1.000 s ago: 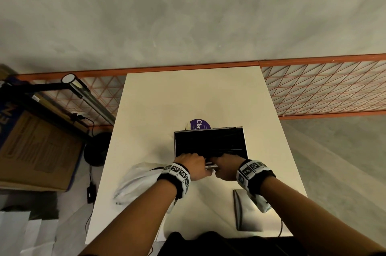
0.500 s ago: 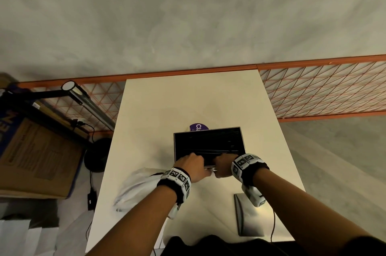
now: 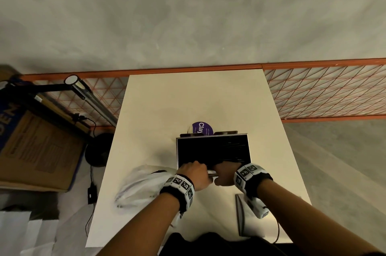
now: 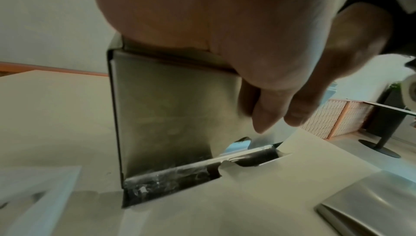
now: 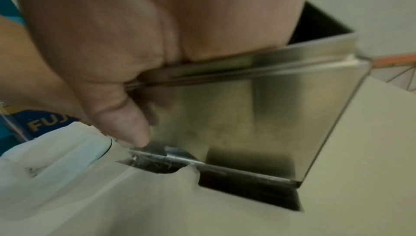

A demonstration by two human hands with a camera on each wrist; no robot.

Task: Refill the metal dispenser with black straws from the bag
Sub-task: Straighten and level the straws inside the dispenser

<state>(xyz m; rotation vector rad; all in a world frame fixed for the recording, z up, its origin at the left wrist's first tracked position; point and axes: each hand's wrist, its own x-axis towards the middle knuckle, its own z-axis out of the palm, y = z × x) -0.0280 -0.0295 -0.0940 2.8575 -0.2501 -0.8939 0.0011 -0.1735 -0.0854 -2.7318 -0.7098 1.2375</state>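
The metal dispenser (image 3: 177, 151) stands open-topped in the middle of the table, packed with black straws (image 3: 213, 149). My left hand (image 3: 193, 172) and right hand (image 3: 226, 172) sit side by side on its near rim. Their fingers curl over the rim into the box and are hidden there, while the thumbs hang down its front wall (image 4: 168, 115). In the right wrist view the same wall (image 5: 270, 115) shows beneath my palm (image 5: 135, 26). Black straws (image 4: 168, 181) show in the bottom slot. The white plastic bag (image 3: 144, 186) lies crumpled to the left of my left wrist.
A curved metal lid (image 3: 242, 218) lies on the table (image 3: 188, 99) near my right forearm. A purple round label (image 3: 201, 128) sits just behind the dispenser. Left of the table are a desk lamp (image 3: 87, 97) and a cardboard box (image 3: 37, 147). An orange mesh fence (image 3: 325, 93) runs behind.
Both hands stay at the dispenser's near rim. My right wrist has come a little forward and left, closer to the rim.
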